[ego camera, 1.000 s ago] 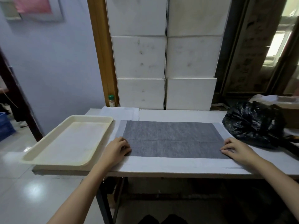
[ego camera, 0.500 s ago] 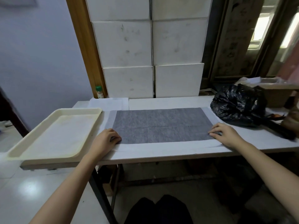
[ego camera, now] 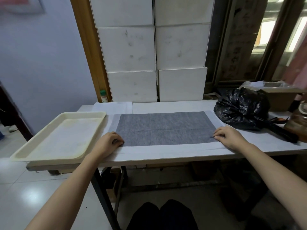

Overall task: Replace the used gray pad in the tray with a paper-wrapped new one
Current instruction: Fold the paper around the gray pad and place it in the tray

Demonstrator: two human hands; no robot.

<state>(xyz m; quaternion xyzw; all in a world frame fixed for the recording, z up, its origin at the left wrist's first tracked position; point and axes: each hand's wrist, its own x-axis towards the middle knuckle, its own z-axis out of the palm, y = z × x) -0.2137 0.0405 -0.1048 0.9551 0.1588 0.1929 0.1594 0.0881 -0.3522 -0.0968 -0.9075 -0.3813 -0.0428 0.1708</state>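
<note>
On the desk [ego camera: 166, 107]: I see the gray pad [ego camera: 164, 128] lying flat on a wider sheet of white paper [ego camera: 166, 149], not in the tray [ego camera: 54, 140].
Left hand [ego camera: 108, 142]: my fingers are curled and press the pad's near left corner, pinching nothing I can make out.
Right hand [ego camera: 230, 136]: fingers bent, tips resting on the near right corner.
Why so: I judge both corners are pinned to keep the pad square for wrapping.
Tray: beside the pad on the left, overhanging the desk edge, apparently only paper-lined.
Black bag [ego camera: 240, 108]: at the right, contents hidden.
Unclear: whether this pad is new or used.
</note>
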